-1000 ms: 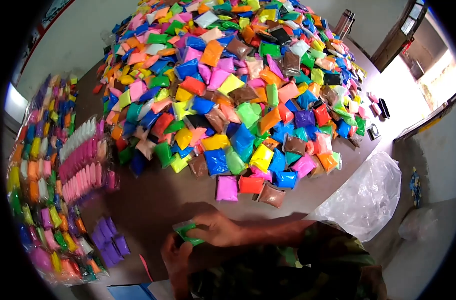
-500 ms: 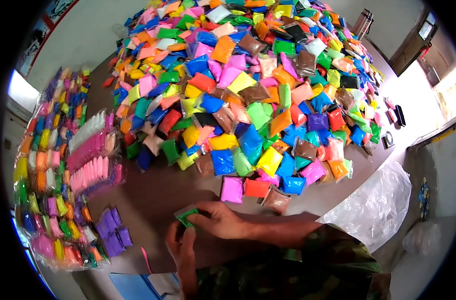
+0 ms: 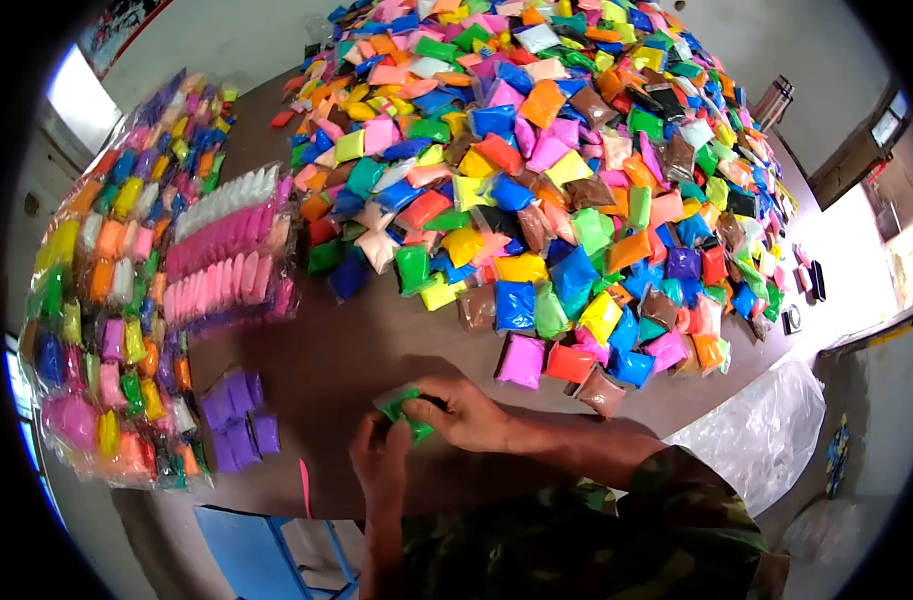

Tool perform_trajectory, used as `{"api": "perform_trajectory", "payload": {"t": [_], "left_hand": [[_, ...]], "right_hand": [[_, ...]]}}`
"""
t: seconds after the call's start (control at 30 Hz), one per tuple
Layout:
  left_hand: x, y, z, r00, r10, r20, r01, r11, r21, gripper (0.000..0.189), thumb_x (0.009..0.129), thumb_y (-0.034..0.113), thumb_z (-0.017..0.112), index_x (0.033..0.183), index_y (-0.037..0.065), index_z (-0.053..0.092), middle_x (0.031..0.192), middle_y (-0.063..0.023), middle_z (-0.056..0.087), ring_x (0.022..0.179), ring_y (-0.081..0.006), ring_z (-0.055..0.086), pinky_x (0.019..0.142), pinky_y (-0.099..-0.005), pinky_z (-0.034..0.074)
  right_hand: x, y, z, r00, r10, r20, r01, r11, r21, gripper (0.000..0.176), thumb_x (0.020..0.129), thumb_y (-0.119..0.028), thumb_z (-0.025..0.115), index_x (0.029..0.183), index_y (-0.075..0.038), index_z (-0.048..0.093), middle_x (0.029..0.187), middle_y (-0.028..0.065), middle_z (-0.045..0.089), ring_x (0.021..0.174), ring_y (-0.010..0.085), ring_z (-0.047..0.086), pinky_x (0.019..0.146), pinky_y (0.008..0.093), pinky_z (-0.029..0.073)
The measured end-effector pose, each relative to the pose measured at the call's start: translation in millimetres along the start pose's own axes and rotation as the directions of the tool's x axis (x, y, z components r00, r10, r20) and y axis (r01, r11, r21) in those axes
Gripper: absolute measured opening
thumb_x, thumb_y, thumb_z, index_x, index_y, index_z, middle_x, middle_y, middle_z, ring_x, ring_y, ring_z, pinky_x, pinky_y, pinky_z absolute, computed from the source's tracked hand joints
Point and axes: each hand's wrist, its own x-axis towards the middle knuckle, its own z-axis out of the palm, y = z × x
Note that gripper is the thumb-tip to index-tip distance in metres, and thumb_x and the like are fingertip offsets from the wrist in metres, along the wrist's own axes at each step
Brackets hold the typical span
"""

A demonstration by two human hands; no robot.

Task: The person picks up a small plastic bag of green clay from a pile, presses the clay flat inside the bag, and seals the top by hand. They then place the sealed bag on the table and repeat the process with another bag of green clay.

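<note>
Both my hands hold a small clear plastic packet with green filling above the near part of the brown table. My left hand grips it from the lower left, fingers bent around the edge. From the right, my right hand pinches it with the thumb across its face. Several purple packets lie together to the left of my hands. Just beyond my right hand are a pink packet, a red packet and a brown packet, at the near edge of the big heap.
A large heap of coloured packets covers the far table. Clear bags of sorted packets and pink and white rows lie left. A clear plastic sheet hangs at the right edge. A blue stool stands below.
The camera view has shifted, so the heap and bags sit further right or higher in the frame. The green packet stays between both hands, more of its green side now showing below my right thumb.
</note>
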Motion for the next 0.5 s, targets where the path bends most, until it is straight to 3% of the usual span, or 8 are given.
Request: {"api": "perform_trajectory", "payload": {"t": [0.03,0.13,0.2,0.23,0.3,0.33,0.4,0.5], "left_hand": [[-0.9,1.7,0.1,0.999,-0.028,-0.032,0.023,0.990,-0.141,0.011,0.095,0.009,0.064,0.097,-0.002,0.065,0.090,0.0000,0.064,0.083,-0.0066,0.055,0.073,-0.0247,0.045],[4.2,1.2,1.3,0.987,-0.105,-0.119,0.087,0.986,-0.141,0.011,0.097,0.009,0.062,0.097,-0.001,0.065,0.089,0.0004,0.063,0.083,-0.0057,0.053,0.075,-0.0240,0.045],[6.9,6.3,7.1,0.985,-0.098,-0.140,0.083,0.991,-0.105,0.011,0.097,0.010,0.063,0.097,-0.001,0.065,0.087,0.0016,0.061,0.081,-0.0046,0.052,0.072,-0.0233,0.044],[5.8,8.3,9.4,0.985,-0.086,-0.149,0.077,0.995,-0.071,0.012,0.097,0.011,0.064,0.096,-0.001,0.065,0.084,0.0028,0.059,0.078,-0.0035,0.050,0.070,-0.0226,0.043],[6.2,3.3,10.4,0.988,-0.028,-0.150,0.028,1.000,-0.008,0.012,0.097,0.012,0.065,0.096,-0.001,0.065,0.082,0.0040,0.058,0.076,-0.0026,0.049,0.068,-0.0220,0.041],[7.0,-0.8,9.9,0.991,0.037,-0.129,-0.032,0.999,0.043,0.013,0.097,0.013,0.067,0.096,0.000,0.065,0.079,0.0052,0.056,0.074,-0.0016,0.047,0.065,-0.0215,0.040],[4.9,-4.2,9.6,0.986,0.061,-0.155,-0.053,0.997,0.057,0.014,0.098,0.014,0.067,0.096,0.000,0.066,0.076,0.0070,0.054,0.071,-0.0011,0.045,0.062,-0.0216,0.037],[2.9,2.3,12.7,0.993,0.036,-0.112,-0.039,0.999,-0.027,0.014,0.098,0.013,0.066,0.099,-0.001,0.066,0.081,0.0051,0.058,0.074,-0.0017,0.049,0.065,-0.0210,0.040]], "right_hand": [[5.8,0.5,1.0,0.999,-0.030,0.011,0.030,0.999,-0.024,0.018,0.103,-0.011,0.063,0.117,0.000,0.065,0.092,0.0033,0.064,0.087,0.0061,0.055,0.073,0.0272,0.049],[14.2,1.8,5.7,0.995,-0.092,0.042,0.095,0.992,-0.078,0.018,0.103,-0.010,0.063,0.118,-0.001,0.066,0.093,0.0045,0.064,0.087,0.0065,0.055,0.074,0.0272,0.049],[12.7,0.7,4.8,0.997,-0.071,-0.008,0.071,0.997,0.010,0.015,0.099,-0.010,0.065,0.110,0.000,0.067,0.085,0.0144,0.065,0.077,0.0167,0.061,0.071,0.0344,0.051],[10.9,-3.9,1.5,0.998,-0.064,0.005,0.064,0.998,0.025,0.015,0.099,-0.010,0.065,0.110,0.000,0.067,0.085,0.0144,0.065,0.077,0.0167,0.061,0.071,0.0344,0.051],[10.6,-14.0,-5.3,0.999,0.041,0.032,-0.037,0.991,-0.129,0.015,0.099,-0.009,0.065,0.109,0.001,0.068,0.086,0.0128,0.066,0.078,0.0145,0.061,0.071,0.0325,0.051],[11.4,-12.8,-4.0,0.999,0.035,0.039,-0.031,0.994,-0.108,0.015,0.099,-0.009,0.065,0.109,0.001,0.068,0.086,0.0128,0.066,0.078,0.0145,0.061,0.071,0.0325,0.051],[11.9,-9.8,-2.2,1.000,0.025,-0.013,-0.023,0.992,0.121,0.015,0.099,-0.008,0.064,0.110,0.002,0.068,0.087,0.0108,0.067,0.079,0.0124,0.061,0.071,0.0301,0.052],[9.5,-9.2,-4.8,0.997,0.069,-0.015,-0.067,0.993,0.099,0.016,0.099,-0.008,0.064,0.110,0.002,0.069,0.090,0.0104,0.069,0.081,0.0122,0.061,0.072,0.0299,0.052]]}}
